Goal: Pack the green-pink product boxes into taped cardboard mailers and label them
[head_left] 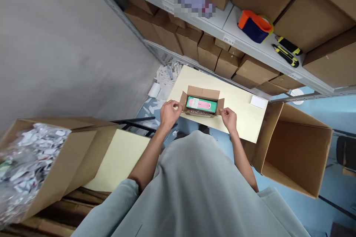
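A small open cardboard box [203, 92] stands on the cream table [244, 126] in front of me, its flaps raised. Inside lies a green and pink packet [201, 104] with a pale label on its face; clear wrapping shows along the near side. My left hand [169, 114] pinches the box's left flap between thumb and fingers. On the other side, my right hand [229, 119] has its fingers closed at the right flap.
A shelf [222, 22] of cartons rises behind the table, carrying a tape dispenser [255, 26] and two yellow-black cutters [286, 54]. A white box [258, 102] lies on the table's right end. Large cartons stand right [299, 148] and left [80, 155], the left one full of paper scraps.
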Tool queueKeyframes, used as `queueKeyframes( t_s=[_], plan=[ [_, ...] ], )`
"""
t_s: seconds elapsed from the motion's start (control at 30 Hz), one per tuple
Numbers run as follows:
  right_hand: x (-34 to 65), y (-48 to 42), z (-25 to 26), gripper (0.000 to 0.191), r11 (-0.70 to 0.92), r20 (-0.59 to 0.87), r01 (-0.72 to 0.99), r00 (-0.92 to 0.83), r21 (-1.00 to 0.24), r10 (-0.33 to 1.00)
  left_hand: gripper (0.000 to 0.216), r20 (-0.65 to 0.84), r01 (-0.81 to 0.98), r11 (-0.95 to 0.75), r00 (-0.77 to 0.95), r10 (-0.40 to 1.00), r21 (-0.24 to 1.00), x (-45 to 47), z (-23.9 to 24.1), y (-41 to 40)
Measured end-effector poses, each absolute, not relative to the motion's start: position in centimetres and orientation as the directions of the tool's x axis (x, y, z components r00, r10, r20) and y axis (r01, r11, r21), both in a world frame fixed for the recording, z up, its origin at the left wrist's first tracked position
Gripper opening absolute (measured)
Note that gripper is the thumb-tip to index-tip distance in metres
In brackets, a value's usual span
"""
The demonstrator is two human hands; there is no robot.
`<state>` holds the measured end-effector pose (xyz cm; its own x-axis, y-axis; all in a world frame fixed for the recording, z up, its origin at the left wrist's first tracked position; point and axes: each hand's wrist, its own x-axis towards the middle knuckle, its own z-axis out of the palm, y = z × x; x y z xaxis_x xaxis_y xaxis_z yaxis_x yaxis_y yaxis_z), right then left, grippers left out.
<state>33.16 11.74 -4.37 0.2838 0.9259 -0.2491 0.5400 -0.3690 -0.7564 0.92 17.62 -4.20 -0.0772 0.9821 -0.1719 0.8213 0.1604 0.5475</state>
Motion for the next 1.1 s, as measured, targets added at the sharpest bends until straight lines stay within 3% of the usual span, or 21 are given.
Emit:
queueKeyframes(
  t_s=[0.23, 0.43, 0.67, 0.9, 1.1],
  plan=[
    [24.5, 10.9, -2.8, 0.048, -0.193, -0.191, 0.577, 0.065, -0.794, 0.979, 0.020, -0.067, 0.768, 0.276, -0.292, 0.954, 0.578, -7.2, -2.5, 8.5],
    [13.4, 8.7, -2.3, 0.050, -0.005, -0.156, 0.603, -0.199, -0.798, 0.967, 0.022, -0.049, 0.664, 0.460, -0.539, 0.841, 0.590, -15.0, -2.8, -3.8],
    [1.2, 4.7, -4.2, 0.055, 0.215, -0.142, 0.572, -0.515, -0.791, 0.845, 0.021, -0.055, 0.470, 0.627, -0.772, 0.633, 0.621, -21.5, -4.7, -17.1],
    [-7.5, 2.3, -6.6, 0.064, 0.355, -0.181, 0.548, -0.699, -0.757, 0.692, 0.022, -0.035, 0.299, 0.698, -0.907, 0.420, 0.650, -24.0, -7.2, -24.0],
    [-13.1, 2.3, -7.3, 0.045, 0.439, -0.250, 0.584, -0.751, -0.683, 0.611, 0.022, -0.042, 0.210, 0.728, -0.949, 0.311, 0.653, -25.4, -9.0, -25.1]
  ],
)
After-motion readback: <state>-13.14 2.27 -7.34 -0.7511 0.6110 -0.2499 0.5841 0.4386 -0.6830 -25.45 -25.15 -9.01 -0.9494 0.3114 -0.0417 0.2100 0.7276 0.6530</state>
